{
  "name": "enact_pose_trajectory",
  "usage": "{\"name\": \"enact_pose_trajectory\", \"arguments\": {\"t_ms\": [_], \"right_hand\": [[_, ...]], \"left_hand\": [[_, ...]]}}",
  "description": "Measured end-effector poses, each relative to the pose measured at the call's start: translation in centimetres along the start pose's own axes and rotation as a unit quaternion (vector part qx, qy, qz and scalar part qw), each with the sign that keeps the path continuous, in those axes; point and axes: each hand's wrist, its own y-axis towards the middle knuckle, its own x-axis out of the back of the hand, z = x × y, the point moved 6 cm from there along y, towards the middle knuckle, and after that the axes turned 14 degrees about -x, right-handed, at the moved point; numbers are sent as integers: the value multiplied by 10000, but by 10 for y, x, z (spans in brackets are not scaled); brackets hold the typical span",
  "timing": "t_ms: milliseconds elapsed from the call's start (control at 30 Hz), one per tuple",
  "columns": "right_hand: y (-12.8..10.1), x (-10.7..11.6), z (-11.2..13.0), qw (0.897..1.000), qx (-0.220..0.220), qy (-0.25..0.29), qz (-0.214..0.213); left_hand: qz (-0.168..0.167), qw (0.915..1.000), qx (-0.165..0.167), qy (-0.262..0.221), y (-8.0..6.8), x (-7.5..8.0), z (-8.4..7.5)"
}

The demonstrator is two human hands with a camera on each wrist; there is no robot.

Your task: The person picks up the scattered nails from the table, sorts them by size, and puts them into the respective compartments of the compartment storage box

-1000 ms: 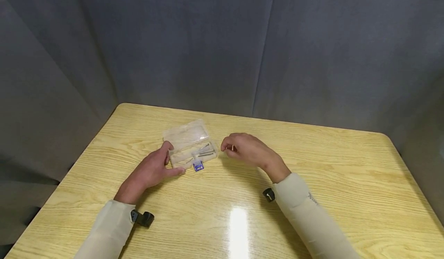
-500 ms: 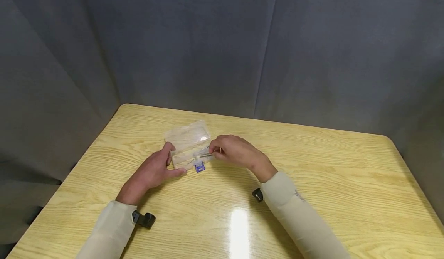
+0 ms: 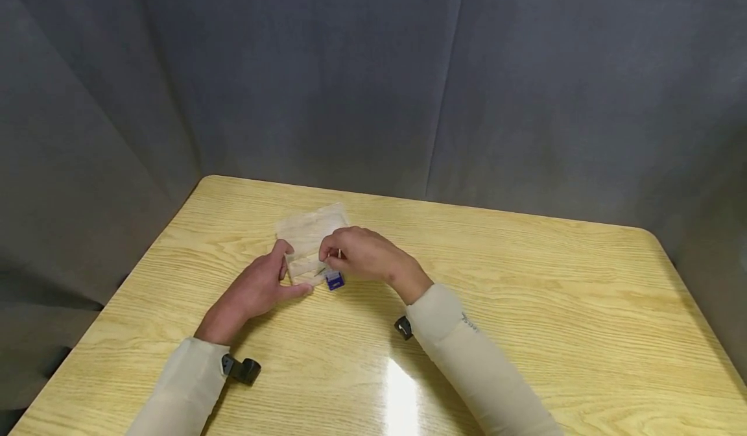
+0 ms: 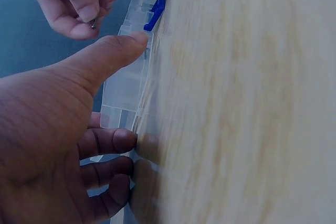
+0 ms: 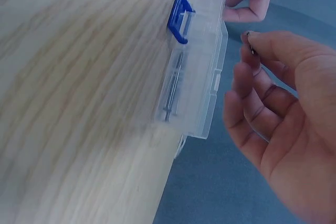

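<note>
A clear plastic compartment box (image 3: 300, 267) lies on the table with its lid (image 3: 309, 225) folded back and a blue latch (image 3: 334, 281) at its front. My left hand (image 3: 253, 290) grips the box's left end, thumb along the front side and fingers round the far side. Above the middle of the box, my right hand (image 3: 364, 254) pinches a small metal screw (image 5: 251, 44) between thumb and index finger. The screw's end (image 4: 93, 24) pokes out below the fingertips. Several long metal pieces (image 5: 173, 90) lie in the right compartment, which the right hand hides in the head view.
The box rests on a light wood-grain table (image 3: 525, 293), toward its far left part. A dark grey curtain (image 3: 321, 85) hangs behind the table and along its sides. A small black camera mount (image 3: 242, 369) is on the left wrist.
My right hand has moved left, from beside the box's right end, over the right compartment, to above the middle. My left hand keeps its grip on the box, which has stayed about in place.
</note>
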Motion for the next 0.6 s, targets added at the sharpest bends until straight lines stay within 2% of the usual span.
{"name": "enact_pose_trajectory", "arguments": {"t_ms": [267, 600], "right_hand": [[8, -7, 7, 10000, -10, 0, 58], [16, -15, 13, 9996, 17, -267, 135]], "left_hand": [[-27, 10000, -28, 38, 0, 1, 4], [-40, 10000, -51, 56, 2, 1, 5]]}}
